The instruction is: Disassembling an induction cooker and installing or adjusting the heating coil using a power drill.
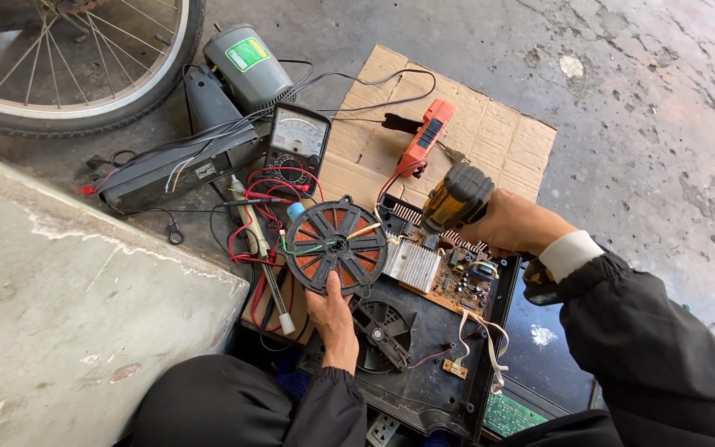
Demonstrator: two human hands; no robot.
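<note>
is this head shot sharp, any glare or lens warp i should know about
Head view: even, soft daylight with no hard shadows; the coil disc in the left hand and the circuit board look sharp; the drill in the right hand is crisp too; pale glare washes the concrete floor at upper right; wide-angle bending shows at the edges, on the bicycle wheel.

I was looking at an informal repair spot on bare, stained concrete floor (pixel 639 124). A bicycle wheel (pixel 76 66) filled the upper left of the frame, with an analog multimeter (pixel 295 145), flattened cardboard (pixel 490 124) as a work mat, and an opened appliance's circuit board (pixel 448 277) at centre.
</note>
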